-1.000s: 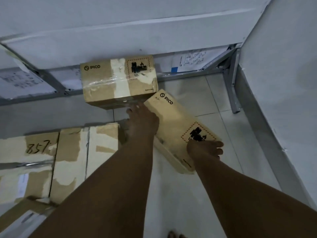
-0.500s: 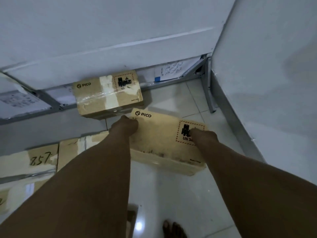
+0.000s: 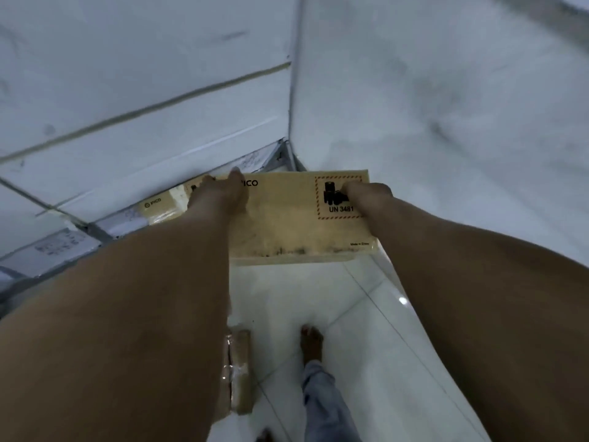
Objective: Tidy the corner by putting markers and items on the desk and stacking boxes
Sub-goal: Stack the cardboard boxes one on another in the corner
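Observation:
I hold a flat brown PICO cardboard box (image 3: pixel 287 218) up off the floor, its face with the red-hatched UN 3481 label toward me. My left hand (image 3: pixel 220 194) grips its upper left edge, fingers over the top. My right hand (image 3: pixel 366 193) grips the upper right part, over the label. A second taped PICO box (image 3: pixel 159 207) lies behind it under the white desk, mostly hidden by my left arm and the held box.
White desk tops (image 3: pixel 143 90) meet in a corner with a metal leg (image 3: pixel 287 157). Papers (image 3: pixel 60 247) lie on the floor under the desk at left. Another taped box (image 3: pixel 239 371) stands by my bare foot (image 3: pixel 310 342) on the white tiles.
The box has risen from the floor and turned level, and now sits higher, close to the desk corner. My view has lifted, and both hands kept their hold.

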